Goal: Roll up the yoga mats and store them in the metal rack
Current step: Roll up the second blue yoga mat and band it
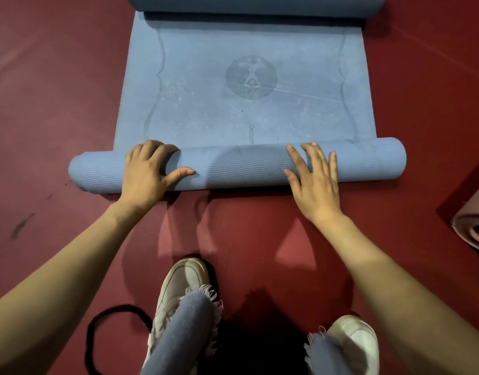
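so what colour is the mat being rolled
Blue-grey, wavy ribbing on the rolled part of the mat; head view.

I see the mat (241, 104) lying flat on the floor (57, 104) ahead of me, its near end rolled up. My left hand (146, 174) and right hand (314, 180) rest on that roll, well apart. Another rolled mat (473, 228) lies far right. My shoes (178, 282) are below, a cord (108, 315) beside them.

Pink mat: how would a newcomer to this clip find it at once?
Start from the blue mat being rolled across the dark red floor. Look past its right end to the frame's right edge: the pink mat lies there already rolled, the only pink one, untouched.
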Available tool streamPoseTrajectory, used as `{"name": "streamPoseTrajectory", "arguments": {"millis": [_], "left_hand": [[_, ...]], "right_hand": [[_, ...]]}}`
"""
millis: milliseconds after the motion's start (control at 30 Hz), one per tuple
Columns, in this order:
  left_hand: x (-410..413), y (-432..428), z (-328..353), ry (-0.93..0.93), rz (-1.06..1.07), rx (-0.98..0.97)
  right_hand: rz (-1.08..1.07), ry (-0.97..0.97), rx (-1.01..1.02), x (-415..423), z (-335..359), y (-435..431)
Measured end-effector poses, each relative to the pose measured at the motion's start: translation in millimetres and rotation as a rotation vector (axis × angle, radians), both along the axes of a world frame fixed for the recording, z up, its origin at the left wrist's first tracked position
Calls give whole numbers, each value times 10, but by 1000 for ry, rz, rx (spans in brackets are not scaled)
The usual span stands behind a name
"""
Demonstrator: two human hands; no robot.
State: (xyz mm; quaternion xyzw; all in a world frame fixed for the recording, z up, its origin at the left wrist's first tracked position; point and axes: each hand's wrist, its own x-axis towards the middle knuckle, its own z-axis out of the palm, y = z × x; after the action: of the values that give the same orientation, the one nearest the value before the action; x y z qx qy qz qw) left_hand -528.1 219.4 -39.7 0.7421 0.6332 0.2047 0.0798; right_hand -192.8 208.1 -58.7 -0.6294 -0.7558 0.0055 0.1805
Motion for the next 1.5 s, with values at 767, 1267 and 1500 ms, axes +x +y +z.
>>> {"name": "streamPoseTrajectory", "arguments": {"millis": [767,1267,1500], "left_hand": [[127,-171,-57,-51,28,25],[53,-152,-21,-13,33,86],[-22,98,-9,60,-115,18]], "right_hand": [[-79,-15,83,-68,53,224],[70,50,180,-86,76,303],[168,-54,53,50,60,355]]}}
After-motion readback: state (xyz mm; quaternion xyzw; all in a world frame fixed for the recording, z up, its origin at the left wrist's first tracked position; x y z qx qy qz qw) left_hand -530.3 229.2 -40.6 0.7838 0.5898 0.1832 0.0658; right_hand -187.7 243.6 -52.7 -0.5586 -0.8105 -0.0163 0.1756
